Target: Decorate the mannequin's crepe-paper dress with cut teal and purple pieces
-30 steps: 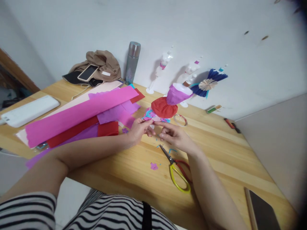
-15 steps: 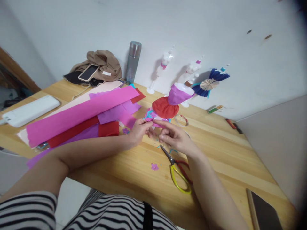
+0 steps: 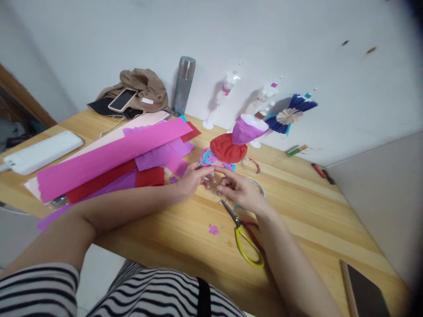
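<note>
My left hand (image 3: 193,180) is closed, thumb and forefinger pinched together; whatever they hold is hidden. My right hand (image 3: 239,189) has its forefinger stretched out to touch the left fingertips, its thumb apart and its other fingers curled. Just beyond both hands stands a crepe-paper craft figure, with a gathered red paper part (image 3: 228,148) and a purple paper cone (image 3: 248,130) on top. Pink and blue paper flowers (image 3: 209,157) surround its base. Below my right hand lie scissors (image 3: 238,222) with yellow and red handles. A small purple paper flower (image 3: 213,229) rests beside them.
Pink, purple and red crepe-paper strips (image 3: 115,158) cover the left side. Behind are a cap (image 3: 102,107), a phone (image 3: 122,100), a thermos (image 3: 184,86) and white figures (image 3: 228,83) by the wall. Tape rolls (image 3: 250,166) lie right of the hands; a dark tablet-like object (image 3: 365,290) is near.
The pink paper that showed between my fingertips is now out of sight. My right hand has shifted slightly left, and more of the tape roll behind it shows.
</note>
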{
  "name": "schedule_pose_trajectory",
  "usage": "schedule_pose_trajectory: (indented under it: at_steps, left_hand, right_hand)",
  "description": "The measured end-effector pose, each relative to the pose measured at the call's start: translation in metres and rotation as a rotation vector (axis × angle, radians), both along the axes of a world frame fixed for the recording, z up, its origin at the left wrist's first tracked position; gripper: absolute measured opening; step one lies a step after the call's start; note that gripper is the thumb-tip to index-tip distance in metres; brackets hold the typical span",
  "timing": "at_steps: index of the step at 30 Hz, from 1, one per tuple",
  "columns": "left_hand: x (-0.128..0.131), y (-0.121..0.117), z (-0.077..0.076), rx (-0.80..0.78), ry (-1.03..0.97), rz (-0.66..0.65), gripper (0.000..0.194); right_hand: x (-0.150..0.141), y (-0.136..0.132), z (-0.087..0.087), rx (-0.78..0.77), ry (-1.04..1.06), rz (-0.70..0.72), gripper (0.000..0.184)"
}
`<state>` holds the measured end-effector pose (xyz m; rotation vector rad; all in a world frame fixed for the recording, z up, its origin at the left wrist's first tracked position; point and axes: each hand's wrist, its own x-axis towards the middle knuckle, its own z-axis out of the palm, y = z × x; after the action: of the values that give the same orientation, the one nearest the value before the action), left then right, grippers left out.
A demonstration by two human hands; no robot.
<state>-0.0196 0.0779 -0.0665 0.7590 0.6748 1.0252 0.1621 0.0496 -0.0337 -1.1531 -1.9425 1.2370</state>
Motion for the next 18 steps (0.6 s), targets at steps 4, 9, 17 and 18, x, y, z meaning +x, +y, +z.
schedule_pose_trajectory:
  at_steps: [4,9,17,18]
  left_hand:
    - [0.0,0.003,-0.002,0.019,-0.009,0.026,0.02]
    - [0.002,0.004,-0.002,0.019,-0.007,0.058,0.02]
    - [0.0,-0.001,0.003,0.057,-0.03,0.021,0.015]
    - [0.0,-0.001,0.002,0.063,-0.018,0.018,0.017]
  right_hand:
    - [0.001,-0.001,0.002,-0.015,-0.057,0.032,0.055]
    - [0.005,-0.005,0.013,-0.067,-0.204,0.174,0.042]
    - [0.01,-0.007,0.016,-0.094,-0.196,0.199,0.032]
    - [0.01,-0.007,0.016,-0.093,-0.198,0.199,0.031]
